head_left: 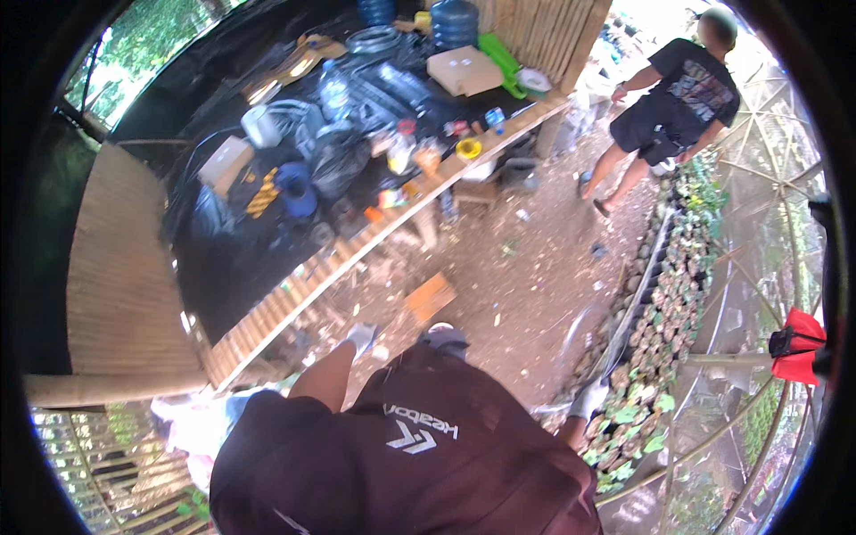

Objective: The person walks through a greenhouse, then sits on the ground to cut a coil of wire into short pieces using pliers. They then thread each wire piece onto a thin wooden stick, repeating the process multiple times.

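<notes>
Planted row (655,325): one, of brown lumps and green leaves, well to the right of the platform and across the bare ground (526,259) from it.

Platform (267,323): one, slatted along its front edge and covered in black sheeting; our landmark.

Co-worker (694,85): one, in dark shirt and shorts, standing beyond the platform's right end.

Pale strip (658,245): one, hose-like, along the row's side toward the platform.

Blue jug (455,25): one, at the platform's far side; flat carton (464,71) just in front of it.

Black bag (341,163): one, crumpled, mid-platform.

Orange-brown board (430,297): one, on the ground before the platform.

Our hands, two, both pale-covered: the left (361,339) near the platform's front edge, the right (588,399) well away from it, beside the row. Of either one's fingers, we cannot tell the spread or any hold.

Yellow ring (468,148): one, at the platform's front edge.
</notes>
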